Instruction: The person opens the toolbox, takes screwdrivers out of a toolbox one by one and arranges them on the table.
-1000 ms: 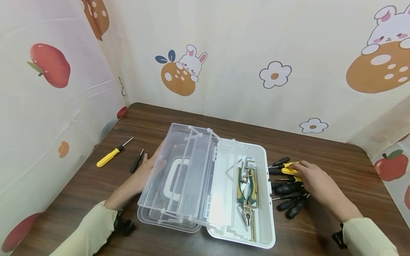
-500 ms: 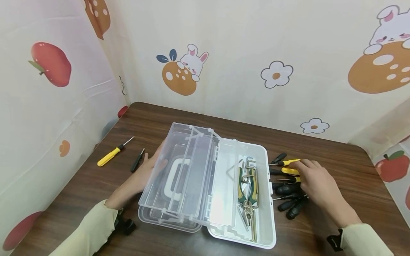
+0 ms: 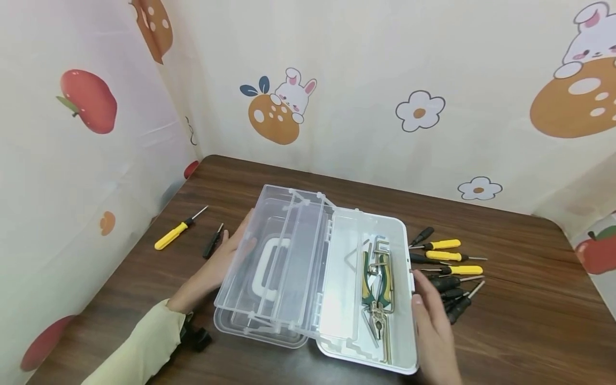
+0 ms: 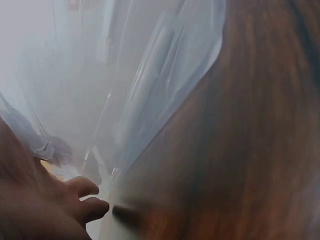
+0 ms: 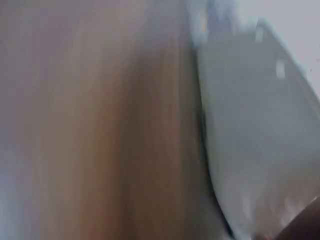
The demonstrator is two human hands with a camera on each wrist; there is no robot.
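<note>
A white toolbox (image 3: 408,331) lies open in the middle of the head view, its clear lid (image 3: 300,256) folded out to the left. Green-handled pliers (image 3: 385,286) and several hex keys (image 3: 381,246) lie inside. My left hand (image 3: 226,262) rests against the lid's left side, some fingers showing through the plastic. My right hand (image 3: 435,329) touches the toolbox's right wall with nothing in its grip. Just beyond it lies a pile of screwdrivers with yellow handles (image 3: 445,255) and black handles (image 3: 461,309). The right wrist view is blurred.
Left of the lid, a yellow screwdriver (image 3: 172,235) and a small black screwdriver (image 3: 212,243) lie on the brown wooden table (image 3: 510,321). A printed curtain (image 3: 356,133) hangs along the table's back and left edges.
My right hand has left the yellow screwdrivers and come down and left to the toolbox's side wall. The pile is more fully visible. My left hand stays at the lid.
</note>
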